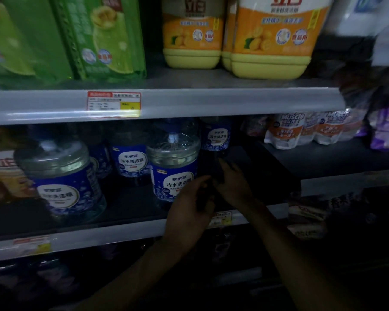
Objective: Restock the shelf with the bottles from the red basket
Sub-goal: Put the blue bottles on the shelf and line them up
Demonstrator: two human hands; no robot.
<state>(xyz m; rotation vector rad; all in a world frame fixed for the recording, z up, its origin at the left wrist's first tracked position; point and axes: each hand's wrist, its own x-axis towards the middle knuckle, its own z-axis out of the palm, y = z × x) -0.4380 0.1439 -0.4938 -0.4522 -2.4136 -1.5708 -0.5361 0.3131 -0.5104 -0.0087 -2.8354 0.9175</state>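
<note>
Gripping a slim dark object [208,194], too dim to name, in the curled left hand [189,205] over the middle shelf [121,234] lip; pressing the straighter-fingered right hand [231,182] against it. Just left, round-shouldered clear plastic bottles [173,167], glossy blue labels. Above, farther, squat yellow jugs [269,52].

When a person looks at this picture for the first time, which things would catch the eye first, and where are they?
The big yellow plastic jugs with orange labels on the upper shelf, right of centre, are brightest. Under them, on the dim middle shelf, stand clear round bottles with blue labels. In front of these the left hand grips a dark object, too shadowed to identify, with the right hand close beside it.
</note>
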